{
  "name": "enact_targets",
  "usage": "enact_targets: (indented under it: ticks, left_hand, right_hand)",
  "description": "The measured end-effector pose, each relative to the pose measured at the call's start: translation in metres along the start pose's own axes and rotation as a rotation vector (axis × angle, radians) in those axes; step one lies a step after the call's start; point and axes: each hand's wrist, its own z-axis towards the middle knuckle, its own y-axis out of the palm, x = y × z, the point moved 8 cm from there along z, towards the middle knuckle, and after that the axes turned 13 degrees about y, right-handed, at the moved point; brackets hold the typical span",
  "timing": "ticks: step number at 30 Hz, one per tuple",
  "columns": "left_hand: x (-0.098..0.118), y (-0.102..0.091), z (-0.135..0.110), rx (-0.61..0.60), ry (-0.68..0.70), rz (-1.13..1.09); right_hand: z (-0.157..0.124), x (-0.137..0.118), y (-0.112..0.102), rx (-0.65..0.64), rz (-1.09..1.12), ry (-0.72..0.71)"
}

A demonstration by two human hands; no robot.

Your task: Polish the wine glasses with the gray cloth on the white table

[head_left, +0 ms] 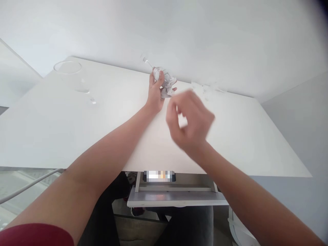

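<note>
My left hand (155,90) is wrapped round a small stemmed glass (159,72) near the table's back edge. The foot of this glass points up and to the left. Crumpled white tissue (168,88) is bunched against its bowl, between the fingers and palm. Closer to me, my right hand (191,118) is raised over the table, apart from the glass. Its fingers are curled in towards the thumb and slightly blurred; whether they hold anything cannot be made out. To the left, a larger clear stemmed glass (85,85) has its rim towards the upper left.
The white table (230,143) meets a pale wall at the back. Crumpled, whitish, partly transparent pieces (206,88) lie along its back right edge. Below the front edge, an open drawer (176,196) holds a dark-edged device (159,176) with a blurred-out face. A white cable (30,186) runs at lower left.
</note>
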Motion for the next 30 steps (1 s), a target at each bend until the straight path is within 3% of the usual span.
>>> enact_targets:
  ticks: [3, 5, 7, 10, 13, 16, 20, 25, 27, 30]
  left_hand:
    - [-0.004, 0.004, 0.003, -0.073, 0.046, -0.009]
    - [-0.009, 0.004, 0.003, -0.081, 0.011, -0.04]
    - [-0.012, 0.005, 0.001, -0.084, -0.017, -0.066]
    - [-0.013, 0.006, -0.003, -0.07, -0.06, -0.078]
    - [-0.016, 0.005, -0.004, -0.042, -0.1, -0.084]
    - [-0.017, 0.004, -0.002, -0.041, -0.097, -0.087]
    - [-0.018, 0.001, 0.001, -0.036, -0.104, -0.068]
    - [-0.018, 0.002, 0.001, -0.059, -0.101, -0.041]
    - [-0.019, 0.001, 0.002, -0.053, -0.093, -0.048]
    - [-0.019, 0.001, 0.002, -0.046, -0.09, -0.032]
  right_hand:
    - [-0.071, -0.049, -0.013, -0.577, 0.17, -0.136]
    - [-0.134, -0.057, -0.013, -1.041, 0.204, -0.101]
    - [-0.176, -0.038, -0.015, -1.278, 0.187, 0.199]
    - [-0.216, 0.005, -0.017, -1.489, 0.057, 0.72]
    - [-0.227, 0.028, -0.018, -1.61, -0.009, 0.988]
    - [-0.223, 0.036, -0.012, -1.638, -0.009, 1.063]
    - [-0.232, 0.045, -0.001, -1.646, -0.041, 1.056]
    - [-0.256, 0.049, 0.011, -1.785, -0.15, 0.841]
    - [-0.252, 0.05, 0.01, -1.723, -0.155, 0.903]
    - [-0.232, 0.048, 0.004, -1.529, -0.154, 1.007]
